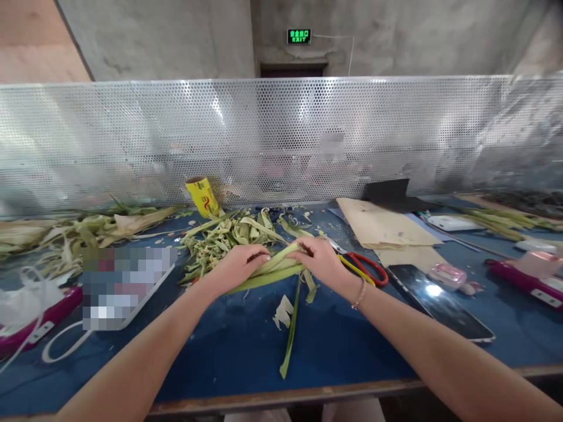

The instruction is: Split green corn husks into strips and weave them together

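Observation:
A pale green leaf strip (278, 265) stretches between my two hands above the blue table (237, 351). My left hand (240, 266) pinches its left part, fingers closed. At its right end, my right hand (317, 261) has thumb and fingers closed on it; a bracelet circles that wrist. Thin green strips hang below, one long strip (290, 337) reaching down toward me, beside a small whitish scrap (284, 310). Behind my left hand lies a heap of curled green leaf strips (246, 230).
Red-handled scissors (372, 269) and a yellow-handled tool (357, 271) lie right of my right hand, near a dark phone (440, 302). Brown paper (382, 225) is behind them. A yellow can (203, 197) stands by the perforated metal screen (272, 135). Left is a pixelated device (127, 287).

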### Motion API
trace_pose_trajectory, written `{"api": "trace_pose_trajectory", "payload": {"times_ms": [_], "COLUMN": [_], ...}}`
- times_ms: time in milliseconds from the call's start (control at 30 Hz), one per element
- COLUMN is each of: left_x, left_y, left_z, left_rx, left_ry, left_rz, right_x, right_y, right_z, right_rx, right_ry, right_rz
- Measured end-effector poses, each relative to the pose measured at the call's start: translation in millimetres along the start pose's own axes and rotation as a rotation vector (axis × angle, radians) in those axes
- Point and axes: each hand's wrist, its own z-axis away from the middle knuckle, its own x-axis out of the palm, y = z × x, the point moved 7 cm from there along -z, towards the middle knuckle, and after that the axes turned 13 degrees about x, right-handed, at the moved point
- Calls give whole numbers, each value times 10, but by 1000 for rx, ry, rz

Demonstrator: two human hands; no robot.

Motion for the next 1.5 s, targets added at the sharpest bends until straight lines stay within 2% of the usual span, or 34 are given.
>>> {"api": "trace_pose_trajectory", "payload": {"times_ms": [200, 333, 500, 667, 767, 900, 1000, 1100, 1200, 1300, 1500], "left_x": [179, 211, 135, 178, 249, 244, 249, 288, 343, 376, 346], "left_y": [76, 82, -62, -214, -205, -130, -117, -111, -87, -47, -6], "left_z": [15, 4, -6, 36, 76, 93, 88, 71, 58, 53, 57], "left_rx": [-7, -27, -140, -298, -412, -449, -434, -391, -360, -340, -316], "left_ry": [31, 90, 232, 355, 390, 432, 433, 398, 335, 280, 252], "left_rz": [237, 291, 385, 696, 923, 1076, 1131, 1170, 1183, 1177, 1185], "right_x": [-18, -21, -5, 2, 6, -8, -22, -30, 61, 136, 61], "right_y": [66, 106, 87, 97, 141, 194, 194, 103, -28, -102, -126], "right_z": [0, -24, -57, -63, -77, -98, -80, -21, 58, 123, 145], "right_rx": [64, 129, 105, 60, 43, -25, -63, -142, -284, -381, -402], "right_ry": [76, 79, -31, -80, -74, -9, 62, 144, 87, 21, 94], "right_rz": [21, -21, -67, -53, -64, -62, 46, 273, 449, 473, 380]}}
